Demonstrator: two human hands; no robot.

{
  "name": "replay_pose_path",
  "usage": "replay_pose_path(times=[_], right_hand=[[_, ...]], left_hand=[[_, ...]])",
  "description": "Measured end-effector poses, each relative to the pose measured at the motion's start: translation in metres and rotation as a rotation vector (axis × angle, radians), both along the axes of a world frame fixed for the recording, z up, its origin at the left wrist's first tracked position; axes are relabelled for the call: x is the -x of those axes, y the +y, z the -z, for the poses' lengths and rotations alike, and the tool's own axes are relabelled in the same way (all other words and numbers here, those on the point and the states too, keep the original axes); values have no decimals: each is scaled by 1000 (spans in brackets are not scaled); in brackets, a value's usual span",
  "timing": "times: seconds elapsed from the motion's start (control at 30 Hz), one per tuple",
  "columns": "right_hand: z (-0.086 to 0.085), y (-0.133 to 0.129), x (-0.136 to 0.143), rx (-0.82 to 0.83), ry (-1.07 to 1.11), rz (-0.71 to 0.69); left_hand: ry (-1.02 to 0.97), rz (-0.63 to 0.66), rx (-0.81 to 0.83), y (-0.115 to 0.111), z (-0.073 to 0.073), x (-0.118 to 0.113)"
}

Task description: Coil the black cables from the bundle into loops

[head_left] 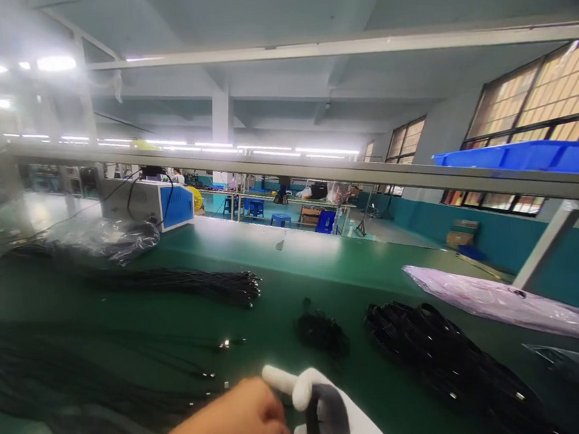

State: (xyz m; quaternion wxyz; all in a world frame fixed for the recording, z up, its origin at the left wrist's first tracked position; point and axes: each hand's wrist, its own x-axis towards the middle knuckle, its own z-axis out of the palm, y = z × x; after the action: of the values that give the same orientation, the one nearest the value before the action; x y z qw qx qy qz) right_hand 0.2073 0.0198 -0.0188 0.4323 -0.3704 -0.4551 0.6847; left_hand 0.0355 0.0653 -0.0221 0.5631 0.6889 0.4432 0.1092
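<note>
The bare left hand point(236, 425) and white-gloved right hand point(330, 414) are pinching a black cable point(313, 422) together; cable bundles point(184, 282) and coiled piles point(429, 340) are crowding the green table point(324, 274).

left hand point(236, 425): bare, no glove or sleeve seen | right hand point(330, 414): covered by a white fabric glove, a dark grey patch seen across the palm side, cuff cut off by frame edge

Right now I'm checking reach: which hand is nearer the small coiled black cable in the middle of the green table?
Right. The gloved right hand sits just below the small coiled cable; the bare left hand is farther, down-left.
</note>
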Motion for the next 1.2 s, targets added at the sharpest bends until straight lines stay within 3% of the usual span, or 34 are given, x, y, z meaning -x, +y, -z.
replay_pose_path(times=[0.1,0.2,0.3,0.4,0.47,0.6,0.7,0.83,0.97,1.03,1.1,1.2], right_hand=[[10,2,-1,6,141,6],[14,2,-2,-3,130,-2],[15,3,-5,7,136,-36],[14,3,-10,5,92,-97],[15,4,-11,-1,41,-102],[19,5,-8,-22,45,-101],[23,6,-1,16,97,-137],[35,14,7,126,334,-143],[51,23,13,262,436,-173],[54,25,15,339,438,-201],[51,25,16,317,338,-124],[41,22,14,121,29,-7]], left_hand=[[-329,-167,196,-2,-19,0],[-579,-241,230,-4,-29,-3],[-694,-270,166,-7,-29,-5],[-510,-316,-161,-9,-32,-3],[-323,-282,-334,-10,-37,0],[-103,-47,-507,-12,-44,-6],[23,-79,-657,-8,-40,-15],[51,-215,-600,5,-30,-7],[-283,2,-321,19,-23,13],[-402,51,-189,22,-19,17],[-366,-10,-171,24,-16,15],[-190,-159,-330,21,-13,6]])
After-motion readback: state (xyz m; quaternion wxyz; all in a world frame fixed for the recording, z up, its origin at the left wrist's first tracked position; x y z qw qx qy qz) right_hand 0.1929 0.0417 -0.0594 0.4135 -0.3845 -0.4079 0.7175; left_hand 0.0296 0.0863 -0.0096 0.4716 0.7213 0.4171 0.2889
